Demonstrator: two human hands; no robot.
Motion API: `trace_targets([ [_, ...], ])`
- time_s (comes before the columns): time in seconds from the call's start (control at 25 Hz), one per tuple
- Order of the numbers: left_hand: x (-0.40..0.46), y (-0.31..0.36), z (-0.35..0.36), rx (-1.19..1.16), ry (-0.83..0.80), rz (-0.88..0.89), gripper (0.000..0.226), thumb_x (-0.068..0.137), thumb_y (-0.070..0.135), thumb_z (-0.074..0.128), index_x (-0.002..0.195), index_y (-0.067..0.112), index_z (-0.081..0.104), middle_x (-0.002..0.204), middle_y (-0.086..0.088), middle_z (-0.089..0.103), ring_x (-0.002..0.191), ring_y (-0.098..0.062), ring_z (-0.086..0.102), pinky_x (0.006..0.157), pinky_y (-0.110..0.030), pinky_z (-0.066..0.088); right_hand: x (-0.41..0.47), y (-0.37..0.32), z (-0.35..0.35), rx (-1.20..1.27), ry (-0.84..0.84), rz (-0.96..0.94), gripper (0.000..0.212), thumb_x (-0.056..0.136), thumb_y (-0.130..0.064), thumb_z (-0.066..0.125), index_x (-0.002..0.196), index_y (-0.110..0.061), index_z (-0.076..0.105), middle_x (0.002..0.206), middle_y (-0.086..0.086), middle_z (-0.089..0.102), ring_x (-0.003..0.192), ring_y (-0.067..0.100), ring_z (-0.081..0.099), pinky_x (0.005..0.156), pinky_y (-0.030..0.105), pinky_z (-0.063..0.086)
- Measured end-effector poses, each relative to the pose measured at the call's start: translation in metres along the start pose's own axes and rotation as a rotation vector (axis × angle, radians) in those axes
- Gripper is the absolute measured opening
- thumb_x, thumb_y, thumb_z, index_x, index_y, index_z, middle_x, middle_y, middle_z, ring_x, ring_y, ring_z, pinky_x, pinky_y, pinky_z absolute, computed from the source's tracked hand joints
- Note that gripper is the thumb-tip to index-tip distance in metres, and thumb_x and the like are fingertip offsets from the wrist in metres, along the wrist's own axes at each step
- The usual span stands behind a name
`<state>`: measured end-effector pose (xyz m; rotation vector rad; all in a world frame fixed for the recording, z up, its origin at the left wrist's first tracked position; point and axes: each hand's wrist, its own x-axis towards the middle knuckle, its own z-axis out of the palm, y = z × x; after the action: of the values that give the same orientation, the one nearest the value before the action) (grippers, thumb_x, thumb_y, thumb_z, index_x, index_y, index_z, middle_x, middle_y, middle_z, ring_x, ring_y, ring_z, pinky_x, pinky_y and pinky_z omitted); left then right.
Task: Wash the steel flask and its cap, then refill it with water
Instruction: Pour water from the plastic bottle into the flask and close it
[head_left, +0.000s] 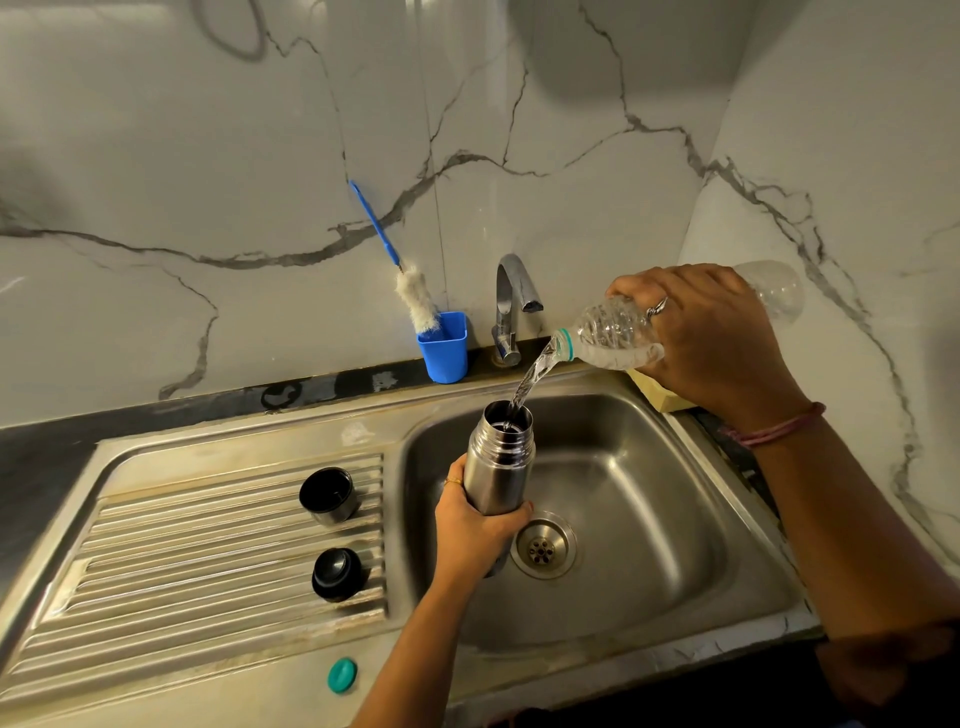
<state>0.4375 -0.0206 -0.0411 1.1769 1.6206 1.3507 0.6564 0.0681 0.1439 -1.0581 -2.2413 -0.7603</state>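
My left hand grips the steel flask upright over the sink basin, its mouth uncovered. My right hand holds a clear plastic bottle tilted neck-down, and a stream of water runs from it into the flask's mouth. On the ribbed drainboard to the left stand the flask's steel cup-cap, open side up, and its black inner stopper.
A teal bottle cap lies on the sink's front rim. A blue holder with a bottle brush stands by the wall, beside the tap. A yellow sponge sits at the basin's right corner. The drain sits under the flask.
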Motion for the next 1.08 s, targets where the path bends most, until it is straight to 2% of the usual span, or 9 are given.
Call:
trace_targets([
  [0.36, -0.0017, 0.0014, -0.0015, -0.006, -0.002, -0.001, 0.073, 0.060, 0.005, 0.090, 0.122, 0.018, 0.053, 0.104, 0.006, 0.066, 0.087, 0.003, 0.062, 0.071, -0.012, 0.051, 0.0020, -0.0003, 0.0018, -0.034, 0.048, -0.030, 0.050, 0.069, -0.011, 0.079, 0.115, -0.011, 0.060, 0.105, 0.008, 0.068, 0.095, 0.029, 0.063, 0.088, 0.035, 0.037],
  [0.88, -0.0017, 0.0015, -0.0028, -0.009, -0.010, -0.007, 0.073, 0.061, 0.005, 0.089, 0.122, 0.018, 0.052, 0.103, 0.006, 0.065, 0.087, 0.004, 0.062, 0.070, -0.013, 0.052, 0.0034, 0.0002, 0.0031, -0.080, 0.065, -0.047, 0.041, 0.079, -0.010, 0.070, 0.118, -0.012, 0.059, 0.108, 0.008, 0.067, 0.098, 0.029, 0.062, 0.089, 0.036, 0.036],
  [1.08, -0.0001, -0.0016, -0.0023, -0.005, 0.005, -0.006, 0.072, 0.059, 0.007, 0.091, 0.121, 0.019, 0.054, 0.103, 0.003, 0.068, 0.086, -0.005, 0.065, 0.071, -0.017, 0.053, 0.0053, 0.0010, 0.0032, -0.101, 0.089, -0.073, 0.035, 0.083, -0.006, 0.063, 0.117, -0.012, 0.060, 0.107, 0.008, 0.068, 0.097, 0.029, 0.062, 0.089, 0.038, 0.039],
])
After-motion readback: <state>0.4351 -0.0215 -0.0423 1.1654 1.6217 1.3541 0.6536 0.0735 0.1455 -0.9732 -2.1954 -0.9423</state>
